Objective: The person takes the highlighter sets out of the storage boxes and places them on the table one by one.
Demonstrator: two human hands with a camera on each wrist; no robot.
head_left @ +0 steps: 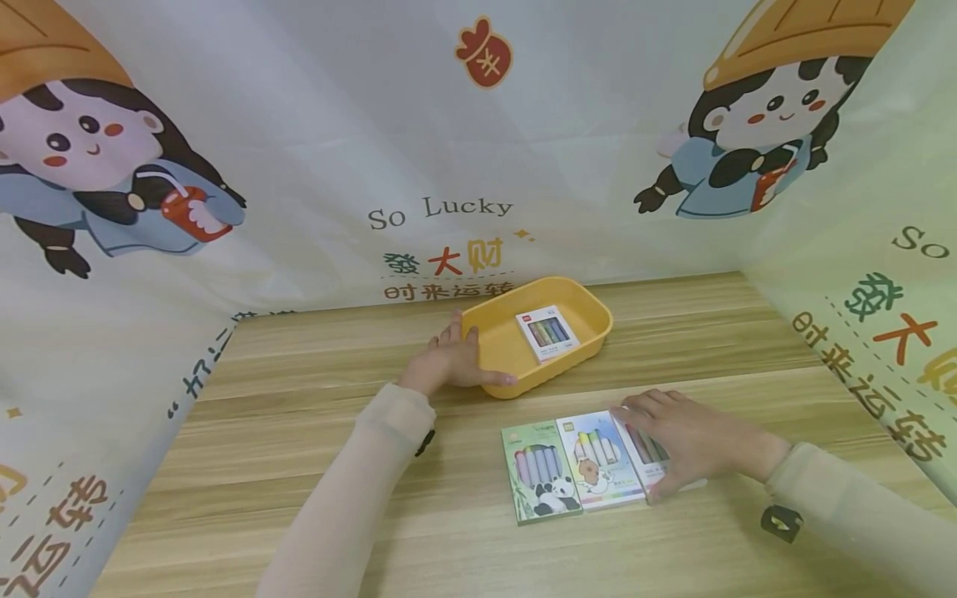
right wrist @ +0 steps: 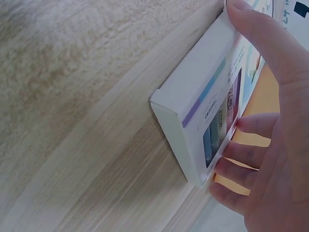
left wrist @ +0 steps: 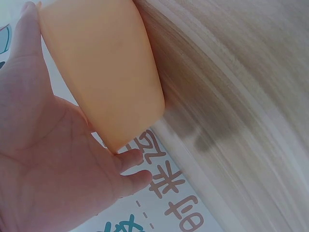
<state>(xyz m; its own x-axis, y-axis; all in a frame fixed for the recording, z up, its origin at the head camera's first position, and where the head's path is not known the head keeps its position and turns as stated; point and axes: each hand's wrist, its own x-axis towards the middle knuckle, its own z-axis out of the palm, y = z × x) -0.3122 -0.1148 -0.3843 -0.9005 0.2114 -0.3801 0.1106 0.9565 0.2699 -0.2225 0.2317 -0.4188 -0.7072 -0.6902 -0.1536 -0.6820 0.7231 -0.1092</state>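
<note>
In the head view, my left hand (head_left: 453, 359) holds the left end of a yellow plastic basket (head_left: 591, 353), thumb along its near side and fingers around the end. A white box of crayons (head_left: 549, 334) lies inside the basket. My right hand (head_left: 691, 436) grips another white box of crayons (right wrist: 176, 96) by its edges, thumb at one side and fingertips at the other. That hand hides much of the box in the head view. Directly left of it lie a blue-and-white box (head_left: 598, 465) with a cartoon animal and a green panda box (head_left: 540, 473), both with windows showing coloured sticks.
The wooden table (head_left: 299, 432) meets a printed cloth backdrop (head_left: 336, 166) behind the basket, with more cloth rising at left and right. Dark wrist straps show at both sleeves.
</note>
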